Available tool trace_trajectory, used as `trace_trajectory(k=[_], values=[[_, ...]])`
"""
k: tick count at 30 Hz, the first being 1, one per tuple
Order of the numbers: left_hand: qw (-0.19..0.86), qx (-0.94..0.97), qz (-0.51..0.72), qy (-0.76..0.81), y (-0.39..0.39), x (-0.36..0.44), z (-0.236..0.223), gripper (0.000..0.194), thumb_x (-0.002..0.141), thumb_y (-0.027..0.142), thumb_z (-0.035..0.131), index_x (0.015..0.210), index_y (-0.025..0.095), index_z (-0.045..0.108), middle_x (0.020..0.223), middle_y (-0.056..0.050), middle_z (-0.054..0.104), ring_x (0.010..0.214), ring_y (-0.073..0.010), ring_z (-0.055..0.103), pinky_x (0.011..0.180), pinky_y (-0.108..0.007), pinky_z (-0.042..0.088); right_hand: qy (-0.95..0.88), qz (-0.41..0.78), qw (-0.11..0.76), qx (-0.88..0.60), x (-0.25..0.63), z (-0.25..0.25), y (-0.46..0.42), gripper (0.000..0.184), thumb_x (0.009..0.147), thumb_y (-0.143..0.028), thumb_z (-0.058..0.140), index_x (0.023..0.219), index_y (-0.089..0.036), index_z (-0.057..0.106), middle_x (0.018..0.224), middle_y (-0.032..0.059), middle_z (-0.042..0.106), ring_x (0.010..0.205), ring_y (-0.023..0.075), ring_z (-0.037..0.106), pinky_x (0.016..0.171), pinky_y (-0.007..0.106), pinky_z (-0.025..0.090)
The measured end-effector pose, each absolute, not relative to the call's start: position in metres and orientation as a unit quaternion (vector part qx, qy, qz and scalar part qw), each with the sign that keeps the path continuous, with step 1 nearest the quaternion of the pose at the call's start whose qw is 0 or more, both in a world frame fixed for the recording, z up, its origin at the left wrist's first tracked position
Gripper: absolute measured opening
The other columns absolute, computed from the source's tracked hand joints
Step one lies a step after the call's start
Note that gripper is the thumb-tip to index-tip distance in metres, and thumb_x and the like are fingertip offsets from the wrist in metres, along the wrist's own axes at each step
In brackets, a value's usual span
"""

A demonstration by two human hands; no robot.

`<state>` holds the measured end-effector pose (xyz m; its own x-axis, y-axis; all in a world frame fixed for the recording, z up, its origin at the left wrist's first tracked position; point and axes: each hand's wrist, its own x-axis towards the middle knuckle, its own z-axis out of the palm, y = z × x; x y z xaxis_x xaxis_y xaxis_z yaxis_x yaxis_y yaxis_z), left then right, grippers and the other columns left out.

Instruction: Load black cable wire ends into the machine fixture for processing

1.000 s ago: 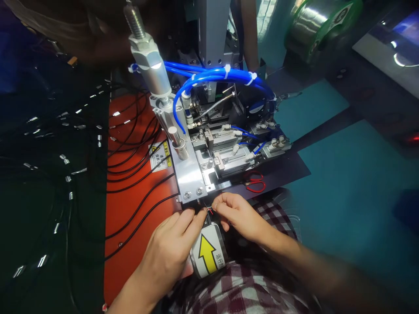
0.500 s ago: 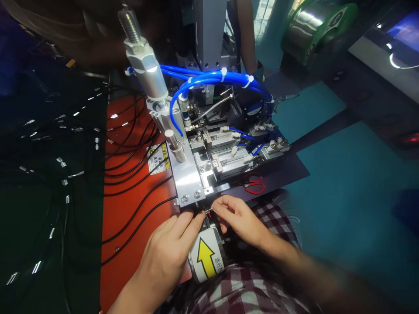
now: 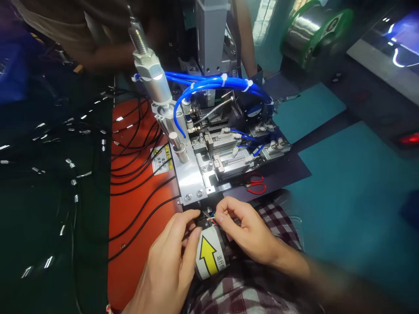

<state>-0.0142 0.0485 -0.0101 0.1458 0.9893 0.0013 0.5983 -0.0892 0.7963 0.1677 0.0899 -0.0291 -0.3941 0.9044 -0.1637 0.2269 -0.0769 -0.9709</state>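
Thin coloured wires (image 3: 211, 219), some red and green, stick out at the front end of the machine (image 3: 191, 176). My right hand (image 3: 245, 229) pinches the wire ends between thumb and index finger. To the left of them, my left hand (image 3: 172, 253) has its thumb and index finger apart, with nothing visible between their tips; its other fingers are partly hidden behind. Just below the wires is a rounded cover with a yellow arrow label (image 3: 209, 255), close to my left thumb.
Red-handled scissors (image 3: 257, 185) lie right of the machine. Black cables (image 3: 144, 218) with metal ends cross the orange board (image 3: 131, 270). Blue air tubes (image 3: 219, 82) arch over the machine. A green-rimmed wire spool (image 3: 314, 32) stands back right. Another person's arm (image 3: 247, 39) shows behind.
My left thumb and index finger have parted and drawn back from the wires. My right hand has shifted slightly, still pinching, and more of the coloured wires shows. The view has moved a little.
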Motion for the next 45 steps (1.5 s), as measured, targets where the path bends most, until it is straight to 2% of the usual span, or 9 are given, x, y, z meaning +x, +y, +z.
trace_trajectory(k=[3,6,9,12,18,26,32,40,45], values=[[0.511,0.509,0.314,0.617,0.048,0.004,0.007,0.018,0.083,0.030,0.064,0.098,0.021,0.062,0.080,-0.001,0.065,0.068,-0.0137,0.062,0.058,-0.019,0.050,-0.640,0.550,0.296,-0.448,0.169,-0.019,0.082,0.012,0.090,-0.020,0.049,0.078,-0.018,0.052,0.069,-0.0028,0.051,0.062,0.0104,0.047,0.058,0.023,0.036],[0.606,0.366,0.356,0.610,0.048,0.013,0.011,0.017,0.078,0.034,0.068,0.081,0.018,0.063,0.066,0.001,0.061,0.051,-0.0075,0.049,0.046,-0.016,0.038,-0.648,0.544,0.293,-0.446,0.169,-0.013,0.076,0.014,0.090,-0.020,0.050,0.076,-0.018,0.051,0.067,-0.0033,0.049,0.060,0.0099,0.045,0.058,0.023,0.036],[0.666,0.284,0.366,0.584,0.045,0.013,0.005,0.020,0.081,0.037,0.066,0.082,0.017,0.060,0.049,0.007,0.046,0.040,-0.0032,0.031,0.041,-0.015,0.024,-0.593,0.602,0.285,-0.452,0.168,-0.012,0.073,0.017,0.091,-0.024,0.049,0.076,-0.018,0.050,0.064,-0.0043,0.047,0.057,0.0091,0.044,0.052,0.021,0.035],[0.700,0.249,0.376,0.554,0.044,0.011,0.000,0.020,0.085,0.036,0.062,0.081,0.016,0.059,0.042,0.009,0.039,0.039,-0.0024,0.024,0.044,-0.017,0.022,-0.501,0.680,0.287,-0.451,0.167,-0.012,0.073,0.018,0.091,-0.031,0.050,0.079,-0.018,0.051,0.058,-0.0058,0.046,0.050,0.0083,0.044,0.047,0.020,0.034],[0.722,0.215,0.390,0.530,0.045,0.013,0.001,0.021,0.083,0.034,0.065,0.077,0.015,0.058,0.044,0.008,0.043,0.037,-0.0010,0.022,0.044,-0.018,0.017,-0.429,0.739,0.258,-0.451,0.165,-0.010,0.071,0.019,0.081,-0.033,0.061,0.074,-0.015,0.055,0.055,-0.0056,0.048,0.043,0.0070,0.042,0.042,0.020,0.034],[0.736,0.186,0.369,0.536,0.046,0.011,-0.001,0.027,0.076,0.040,0.071,0.074,0.015,0.059,0.036,0.011,0.032,0.035,-0.0011,0.016,0.040,-0.017,0.011,-0.527,0.617,0.283,-0.512,0.157,-0.012,0.056,0.017,0.084,-0.028,0.059,0.072,-0.015,0.060,0.062,-0.0028,0.054,0.057,0.0092,0.046,0.055,0.021,0.037],[0.744,0.173,0.374,0.525,0.046,0.011,0.001,0.028,0.074,0.038,0.073,0.070,0.013,0.060,0.052,0.006,0.047,0.034,0.0020,0.022,0.038,-0.016,0.013,-0.483,0.659,0.281,-0.504,0.165,-0.003,0.067,0.014,0.079,-0.028,0.062,0.077,-0.014,0.062,0.058,-0.0040,0.052,0.053,0.0087,0.045,0.052,0.021,0.038],[0.748,0.159,0.379,0.522,0.044,0.012,0.000,0.025,0.077,0.034,0.071,0.071,0.013,0.059,0.054,0.005,0.050,0.033,0.0027,0.023,0.039,-0.015,0.015,-0.473,0.656,0.311,-0.500,0.162,-0.009,0.062,0.012,0.078,-0.026,0.061,0.073,-0.015,0.059,0.056,-0.0056,0.048,0.051,0.0076,0.042,0.050,0.020,0.036],[0.750,0.134,0.392,0.516,0.042,0.015,0.002,0.023,0.079,0.033,0.068,0.071,0.015,0.058,0.038,0.010,0.036,0.034,0.0000,0.018,0.039,-0.015,0.017,-0.446,0.669,0.326,-0.497,0.157,-0.010,0.057,0.017,0.082,-0.031,0.060,0.075,-0.016,0.056,0.057,-0.0053,0.049,0.048,0.0069,0.041,0.046,0.019,0.034]])
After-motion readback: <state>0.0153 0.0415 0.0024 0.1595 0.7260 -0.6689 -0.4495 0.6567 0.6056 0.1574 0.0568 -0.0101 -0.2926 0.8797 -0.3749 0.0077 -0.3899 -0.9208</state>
